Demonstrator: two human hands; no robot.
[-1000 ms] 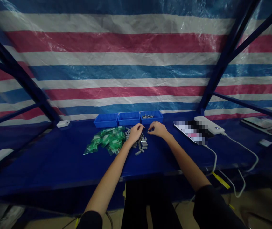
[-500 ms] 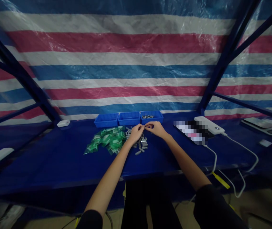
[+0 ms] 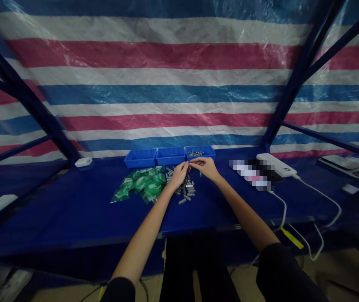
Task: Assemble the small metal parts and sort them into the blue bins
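Observation:
Over the far side of a pile of small grey metal pieces, my left hand and my right hand meet at the fingertips. Both are closed in a pinch, and whatever lies between the fingers is too small to name. Part of the pile is hidden beneath my left hand. To its left lies a heap of small clear bags with green and white contents. Just beyond my right hand stands a blue bin with small shiny metal parts in it.
Two more blue bins stand in the same row. On the right, a phone and a white power bank have white cables running over the table edge. A flat scale-like device sits farther right. Blue frame posts flank a striped sheet.
My right hand has shifted slightly left and up, its fingers now stretched closer against my left fingertips. A small metal piece on the table below my right hand is now more visible.

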